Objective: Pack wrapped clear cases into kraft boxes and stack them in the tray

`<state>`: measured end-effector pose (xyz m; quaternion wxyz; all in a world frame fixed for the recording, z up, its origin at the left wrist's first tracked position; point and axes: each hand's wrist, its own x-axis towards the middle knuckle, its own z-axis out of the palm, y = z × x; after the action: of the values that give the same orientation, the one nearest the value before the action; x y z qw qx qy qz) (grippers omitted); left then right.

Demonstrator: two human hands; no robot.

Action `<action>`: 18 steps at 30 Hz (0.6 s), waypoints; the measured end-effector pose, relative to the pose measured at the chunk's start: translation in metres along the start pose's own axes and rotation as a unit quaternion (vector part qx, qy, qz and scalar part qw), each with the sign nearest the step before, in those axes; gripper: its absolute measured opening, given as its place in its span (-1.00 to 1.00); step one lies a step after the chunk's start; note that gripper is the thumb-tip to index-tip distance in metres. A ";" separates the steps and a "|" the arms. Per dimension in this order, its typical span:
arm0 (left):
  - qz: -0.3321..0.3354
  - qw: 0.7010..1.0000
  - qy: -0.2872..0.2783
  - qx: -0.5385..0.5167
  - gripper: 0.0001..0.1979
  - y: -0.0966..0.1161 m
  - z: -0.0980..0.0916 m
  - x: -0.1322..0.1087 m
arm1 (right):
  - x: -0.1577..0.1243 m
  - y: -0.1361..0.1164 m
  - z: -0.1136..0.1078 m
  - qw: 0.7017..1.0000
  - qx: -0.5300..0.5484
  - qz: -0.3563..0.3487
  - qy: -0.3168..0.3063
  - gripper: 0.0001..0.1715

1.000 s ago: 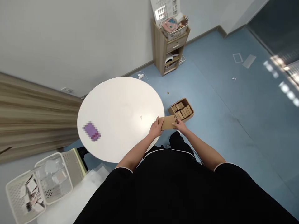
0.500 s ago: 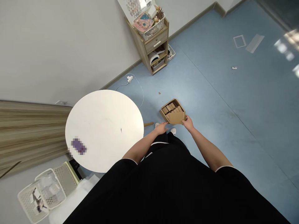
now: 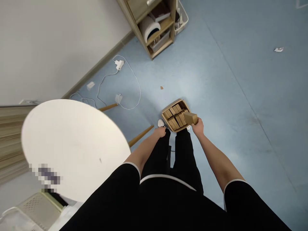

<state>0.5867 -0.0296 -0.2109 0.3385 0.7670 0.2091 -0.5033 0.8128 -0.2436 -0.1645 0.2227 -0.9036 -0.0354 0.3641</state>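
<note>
A brown cardboard box (image 3: 164,116) with its top uncovered sits low by my feet. Rows of small cardboard blocks or boxes (image 3: 173,124) fill it. My right hand (image 3: 198,127) is closed on a folded cardboard piece (image 3: 190,118), held over the box's right corner and hiding part of the contents. My left hand (image 3: 160,131) is to the left of the box, low by my left knee; its fingers are mostly hidden, and I see nothing in it.
A round white table (image 3: 72,141) stands at left, its wooden legs (image 3: 141,136) reaching towards my feet. A white cable with an adapter (image 3: 119,65) lies on the blue floor. A wooden cabinet (image 3: 150,48) and a white basket (image 3: 184,21) are ahead; a small brown scrap (image 3: 161,87) lies nearby.
The view has tilted down and come closer. My right hand has lifted the cardboard piece to the box's right side, uncovering more blocks. My left hand has drawn away from the box.
</note>
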 end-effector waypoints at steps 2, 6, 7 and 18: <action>0.018 1.000 0.014 0.003 -0.43 0.009 -0.006 0.062 | 0.050 0.000 0.030 1.000 -0.015 -0.014 -0.010 -0.19; 0.087 0.992 0.089 0.027 -0.45 0.036 -0.013 0.183 | 0.137 0.010 0.089 0.995 -0.070 -0.068 -0.029 -0.18; 0.095 0.989 0.104 0.043 -0.45 0.042 -0.015 0.211 | 0.154 0.014 0.102 0.992 -0.087 -0.081 -0.034 -0.19; 0.097 0.982 0.158 0.024 -0.35 0.052 0.012 0.366 | 0.236 0.058 0.200 0.970 -0.202 -0.117 -0.074 -0.26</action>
<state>0.7617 -0.0816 -0.5324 0.3301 0.8613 0.1724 -0.3456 0.8454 -0.1667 -0.4679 0.0736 -0.8901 -0.2300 0.3865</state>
